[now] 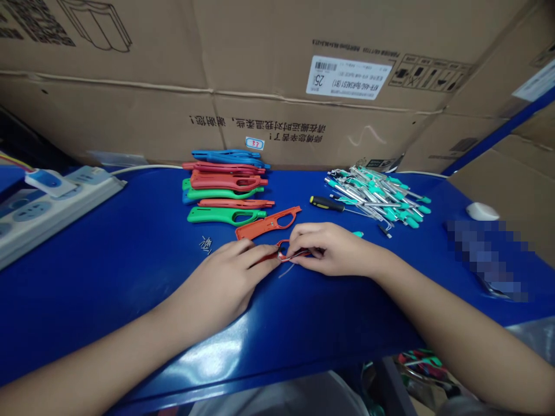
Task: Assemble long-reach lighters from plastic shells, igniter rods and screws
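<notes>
Both of my hands work close together over the blue table around a red-orange lighter casing half. My left hand is closed on the casing's left part, fingertips at its handle loop. My right hand pinches at the casing's right side, by a thin wire that sticks out below. Past the right hand shows a teal tip; its other end is hidden. Just beyond the fingers lies a loose orange lighter casing half, its inner side up. Fingers hide most of the held casing.
Green, red and blue lighter casings lie stacked at the back. Small screws lie left. A screwdriver is beside a pile of metal lighter tubes with teal tips. A power strip and cardboard border the blue table.
</notes>
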Available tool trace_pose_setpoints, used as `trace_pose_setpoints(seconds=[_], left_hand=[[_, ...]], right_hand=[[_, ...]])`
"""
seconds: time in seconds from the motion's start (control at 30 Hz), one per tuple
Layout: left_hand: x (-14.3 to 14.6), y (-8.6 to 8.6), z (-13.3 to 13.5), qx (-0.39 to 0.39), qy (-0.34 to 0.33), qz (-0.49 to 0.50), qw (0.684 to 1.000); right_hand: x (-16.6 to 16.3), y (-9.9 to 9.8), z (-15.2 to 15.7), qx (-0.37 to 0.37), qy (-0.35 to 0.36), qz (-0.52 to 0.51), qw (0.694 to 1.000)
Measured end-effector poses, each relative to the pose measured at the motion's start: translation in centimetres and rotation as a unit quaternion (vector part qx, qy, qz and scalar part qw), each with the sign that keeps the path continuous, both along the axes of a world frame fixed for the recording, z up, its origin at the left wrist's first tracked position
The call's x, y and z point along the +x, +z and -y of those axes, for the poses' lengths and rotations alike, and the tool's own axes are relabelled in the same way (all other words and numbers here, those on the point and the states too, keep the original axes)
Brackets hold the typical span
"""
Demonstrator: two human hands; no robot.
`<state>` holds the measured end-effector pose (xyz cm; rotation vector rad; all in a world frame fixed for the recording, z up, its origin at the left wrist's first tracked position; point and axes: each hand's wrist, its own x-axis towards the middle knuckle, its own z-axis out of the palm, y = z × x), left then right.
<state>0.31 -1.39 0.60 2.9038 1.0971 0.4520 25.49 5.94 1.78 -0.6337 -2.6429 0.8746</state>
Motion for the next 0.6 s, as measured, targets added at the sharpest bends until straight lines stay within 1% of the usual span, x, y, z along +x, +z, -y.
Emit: trace_pose_setpoints(seconds=[0.13,0.37,0.5,0.6], left_hand=[[0.21,-0.20,0.48,0.037,0.005,-0.026,0.999],[0.40,-0.47,1.02,0.054,0.020,-0.052,0.997],[0.31,-0.69,1.04,0.075,0.017,-0.065,0.995],[0.26,-0.88,1.09,0.077,0.021,-0.071,0.994]], right_hand=[[0.10,0.30,0.20,0.010,-0.002,0.016,1.000],[0.15,0.10,-0.13,0.011,-0.003,0.016,1.000],[0.11,0.33,-0.04,0.012,-0.002,0.022,1.000],[0.18,0.54,0.06,0.011,0.004,0.020,1.000]])
